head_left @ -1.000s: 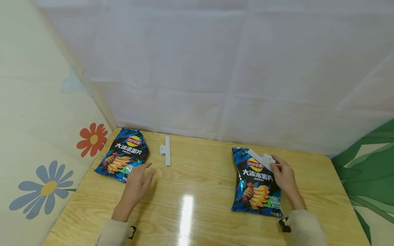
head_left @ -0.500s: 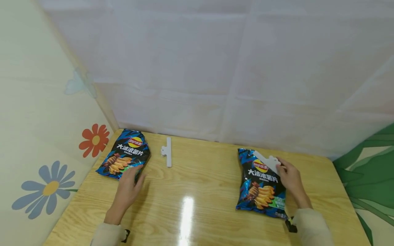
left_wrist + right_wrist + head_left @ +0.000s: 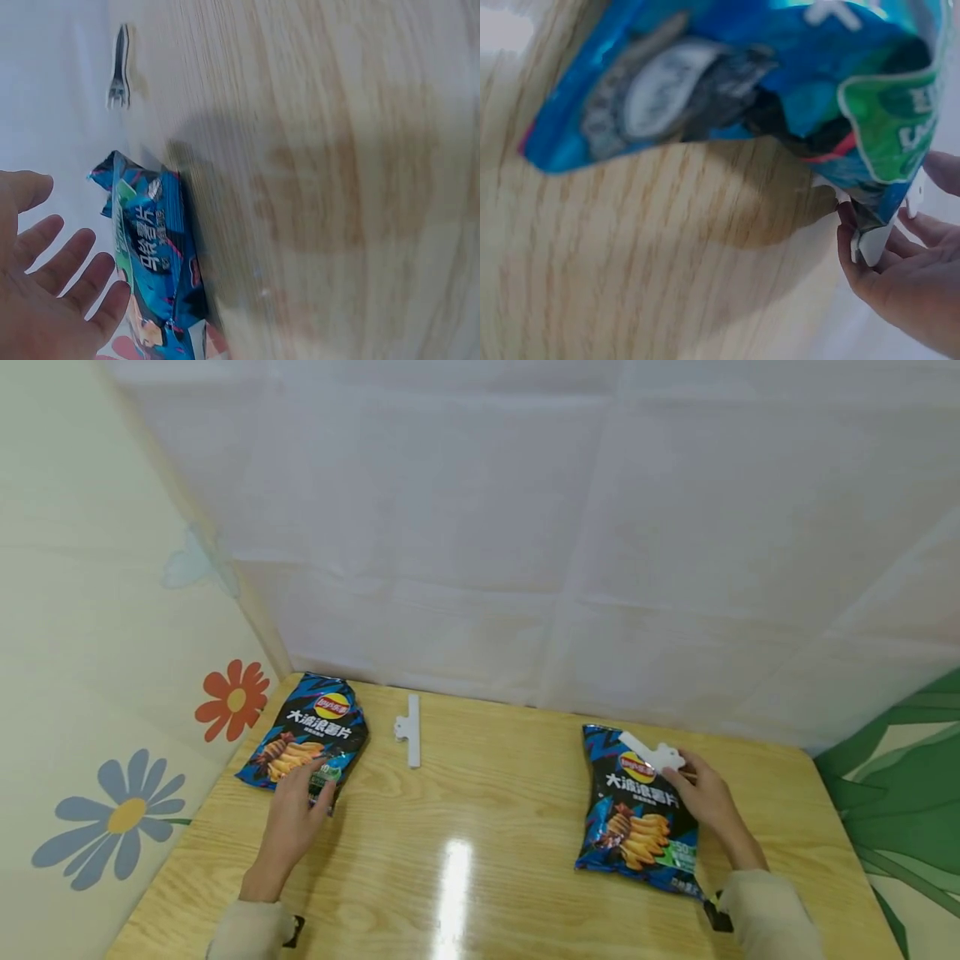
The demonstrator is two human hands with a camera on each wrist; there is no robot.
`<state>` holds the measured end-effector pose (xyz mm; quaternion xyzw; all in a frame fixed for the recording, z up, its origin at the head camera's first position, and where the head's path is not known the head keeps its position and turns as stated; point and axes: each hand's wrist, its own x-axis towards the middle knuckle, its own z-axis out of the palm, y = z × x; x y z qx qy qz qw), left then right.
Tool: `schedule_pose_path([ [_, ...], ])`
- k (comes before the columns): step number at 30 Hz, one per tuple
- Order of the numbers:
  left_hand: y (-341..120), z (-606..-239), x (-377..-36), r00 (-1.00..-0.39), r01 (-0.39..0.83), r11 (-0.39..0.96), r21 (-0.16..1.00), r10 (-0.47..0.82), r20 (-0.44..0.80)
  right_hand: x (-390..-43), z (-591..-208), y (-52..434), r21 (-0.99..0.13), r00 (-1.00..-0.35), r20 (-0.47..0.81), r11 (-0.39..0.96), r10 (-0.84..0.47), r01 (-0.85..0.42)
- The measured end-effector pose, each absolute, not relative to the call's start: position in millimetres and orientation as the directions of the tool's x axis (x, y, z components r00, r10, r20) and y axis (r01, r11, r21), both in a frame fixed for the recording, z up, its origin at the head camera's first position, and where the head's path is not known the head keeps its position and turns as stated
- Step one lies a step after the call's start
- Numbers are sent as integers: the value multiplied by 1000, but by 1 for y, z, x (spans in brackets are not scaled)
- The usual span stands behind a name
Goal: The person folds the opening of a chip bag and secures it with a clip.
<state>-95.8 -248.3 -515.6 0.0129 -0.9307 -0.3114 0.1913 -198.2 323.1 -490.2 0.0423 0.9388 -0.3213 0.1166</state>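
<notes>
On the right, a chip bag (image 3: 630,827) lies face up with a white bag clip (image 3: 651,755) across its top right corner. My right hand (image 3: 705,797) holds the clip's handle end at that corner; the right wrist view has the clip (image 3: 874,244) among the fingers, with the bag's tip in it. At the left is a second chip bag (image 3: 318,722), its upper right corner angled inward. My left hand (image 3: 292,818) hovers at this bag's lower right part, fingers spread and loosely bent in the left wrist view. Whether the fingertips touch it I cannot tell.
A second white bag clip (image 3: 412,731) lies on the wooden table (image 3: 495,793), just right of the left chip bag. White cloth (image 3: 450,527) hangs behind the table's back edge. A flower-patterned wall (image 3: 90,652) stands at the left.
My left hand has moved left and slightly down, from beside the left chip bag to over its lower right part. The right hand keeps its hold on the clip. The view has shifted slightly.
</notes>
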Motion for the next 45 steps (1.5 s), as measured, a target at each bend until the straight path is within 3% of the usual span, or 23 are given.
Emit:
schedule_pose_path([
  [10,-261,-517,-96,-927,60,812,581,-171,335,-196,-488,320,-570,-965,-260,810,-19,138],
  [17,-267,-514,-95,-947,-27,804,594,-211,242,-189,-478,302,-632,-991,-118,774,-55,32],
  [22,-272,-513,-97,-945,-27,796,604,-217,244,-186,-471,282,-669,-995,-21,741,-97,-58],
  [31,-278,-508,-97,-947,-65,805,590,-236,218,-184,-466,249,-732,-981,-30,672,-194,-111],
  [38,-285,-509,-100,-924,-24,824,565,-234,302,-184,-468,226,-716,-976,-31,686,-216,-130],
  [45,-290,-504,-103,-931,-127,826,550,-290,221,-182,-471,206,-746,-971,-25,652,-237,-140],
])
